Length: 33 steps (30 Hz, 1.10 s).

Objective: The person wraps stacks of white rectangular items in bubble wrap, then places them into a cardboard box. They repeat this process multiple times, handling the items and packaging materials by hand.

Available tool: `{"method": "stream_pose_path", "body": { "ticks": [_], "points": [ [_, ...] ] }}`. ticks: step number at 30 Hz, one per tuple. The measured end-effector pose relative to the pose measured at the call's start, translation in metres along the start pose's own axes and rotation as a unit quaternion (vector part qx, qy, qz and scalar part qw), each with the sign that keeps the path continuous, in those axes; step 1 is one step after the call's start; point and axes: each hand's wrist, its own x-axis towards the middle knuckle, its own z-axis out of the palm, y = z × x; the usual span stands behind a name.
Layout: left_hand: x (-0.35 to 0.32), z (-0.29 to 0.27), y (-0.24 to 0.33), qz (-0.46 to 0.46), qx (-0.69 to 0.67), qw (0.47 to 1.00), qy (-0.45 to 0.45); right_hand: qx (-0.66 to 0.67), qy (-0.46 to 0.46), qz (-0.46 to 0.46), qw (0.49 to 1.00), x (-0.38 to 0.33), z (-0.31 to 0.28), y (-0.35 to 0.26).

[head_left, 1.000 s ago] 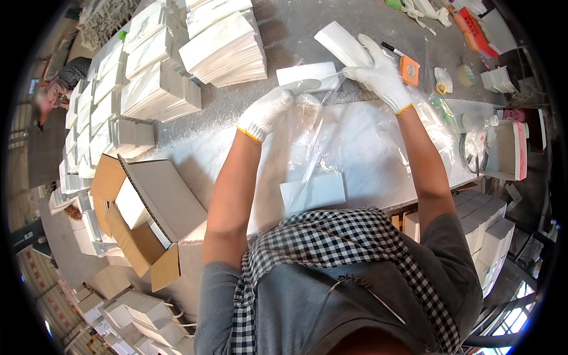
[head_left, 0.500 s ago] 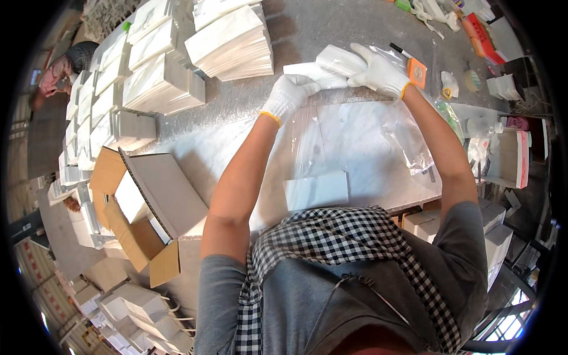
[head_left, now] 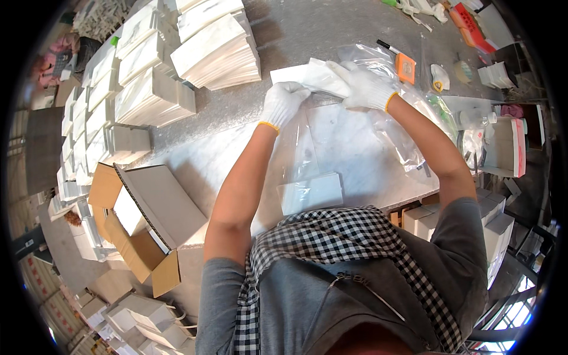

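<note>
My left hand [head_left: 285,105], in a white knit glove with a yellow cuff, is closed on the near edge of a flat white tile [head_left: 285,74]. My right hand [head_left: 365,89], gloved the same way, grips the right end of a second white slab [head_left: 322,78] that overlaps the first at an angle. A long clear plastic sleeve [head_left: 300,139] runs from beneath the hands toward me. Close to my apron, a white tile [head_left: 311,193] lies under clear film at the near end of that sleeve. How the fingers meet the pieces underneath is hidden.
Several stacks of white tiles [head_left: 216,50] fill the far left. An open cardboard box [head_left: 165,198] stands near left. Clear plastic bags [head_left: 393,139], an orange box [head_left: 405,68] and a black marker [head_left: 387,46] lie on the right. Another person [head_left: 56,62] is at far left.
The slab in my right hand has turned and come nearer the tile in my left. My right hand has shifted slightly left and down. The view has moved a little.
</note>
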Motion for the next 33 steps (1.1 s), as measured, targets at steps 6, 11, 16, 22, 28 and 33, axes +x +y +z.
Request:
{"method": "stream_pose_path", "body": {
  "ticks": [6, 11, 16, 22, 28, 33],
  "points": [
    [0.000, -0.026, -0.006, -0.032, -0.141, 0.989, -0.005, 0.011, 0.028, 0.008, 1.000, -0.003, 0.003, -0.002],
    [0.000, -0.027, -0.018, -0.068, -0.292, 0.954, -0.014, 0.032, 0.067, 0.019, 0.997, -0.002, 0.010, 0.000],
    [0.012, -0.030, -0.028, -0.085, -0.300, 0.949, -0.048, 0.122, 0.116, 0.111, 0.979, -0.017, 0.004, -0.003],
    [0.008, -0.040, -0.029, -0.097, -0.283, 0.952, -0.060, 0.183, 0.214, -0.037, 0.959, -0.088, 0.002, -0.042],
    [0.013, -0.043, -0.024, -0.085, -0.279, 0.952, -0.089, 0.070, 0.090, -0.253, 0.961, -0.145, 0.043, -0.111],
    [0.015, -0.045, -0.027, -0.069, -0.232, 0.968, -0.062, 0.103, 0.028, -0.260, 0.960, -0.148, 0.066, -0.126]
  ]
}}
